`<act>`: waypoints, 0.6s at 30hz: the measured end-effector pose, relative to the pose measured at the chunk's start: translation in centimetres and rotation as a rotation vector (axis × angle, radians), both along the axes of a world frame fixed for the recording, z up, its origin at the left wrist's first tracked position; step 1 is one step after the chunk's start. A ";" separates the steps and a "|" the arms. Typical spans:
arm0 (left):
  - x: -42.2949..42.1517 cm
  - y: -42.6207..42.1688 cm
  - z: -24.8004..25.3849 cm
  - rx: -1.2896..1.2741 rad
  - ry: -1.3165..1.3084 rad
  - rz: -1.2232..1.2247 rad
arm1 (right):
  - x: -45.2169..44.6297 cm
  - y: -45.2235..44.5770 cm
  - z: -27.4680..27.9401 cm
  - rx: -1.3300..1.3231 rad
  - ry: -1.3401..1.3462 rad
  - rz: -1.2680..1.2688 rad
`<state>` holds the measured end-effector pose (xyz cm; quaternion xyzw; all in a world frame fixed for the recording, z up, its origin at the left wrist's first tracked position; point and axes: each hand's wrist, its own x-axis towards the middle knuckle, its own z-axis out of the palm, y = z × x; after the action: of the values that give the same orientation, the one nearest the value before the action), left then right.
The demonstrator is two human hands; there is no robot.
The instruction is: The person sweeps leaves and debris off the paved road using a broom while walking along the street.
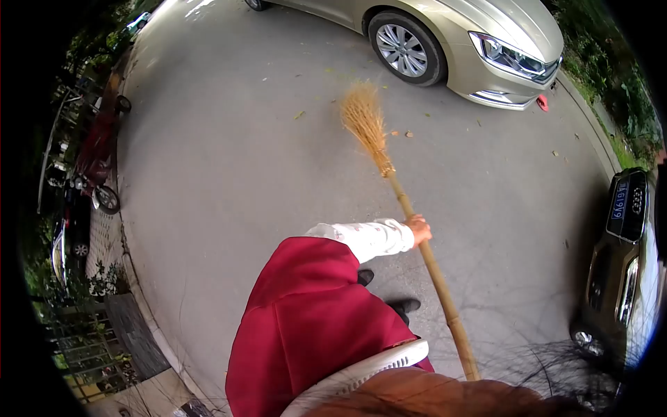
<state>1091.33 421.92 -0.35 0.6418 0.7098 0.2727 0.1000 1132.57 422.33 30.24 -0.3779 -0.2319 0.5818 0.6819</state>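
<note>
I have one broom (403,198) in view, and the left hand (419,231) is closed around its handle, a little below the bristles (365,125). These point ahead of the hand, over the road (222,174); the handle slants back past it, to the right of the body. The right hand is out of my sight, so I cannot tell whether it grips anything. Dark hair (445,389) covers the handle's far end (the lower edge is mostly hair and a white neck band (361,372) from here). The red vest (299,313) hides the upper part of the arm, leaving one white sleeve (379,236) showing. I count two dark shoes (365,277), partly covered, just behind the hand. Two cars stand near, both cut off: a pale car (455,35) ahead of the hand, a dark car (611,299) to its right. Far left, one red motorbike (97,142) is hard to make out.
</note>
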 end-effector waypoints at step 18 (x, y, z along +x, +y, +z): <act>-16.7 16.0 2.9 0.030 -0.300 -0.308 | -28.2 6.8 7.4 0.555 -0.371 -0.315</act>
<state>1074.65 437.96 2.52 0.6962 0.5764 0.3573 0.2354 1104.39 429.15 37.68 -0.3089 -0.4396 0.3064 0.7858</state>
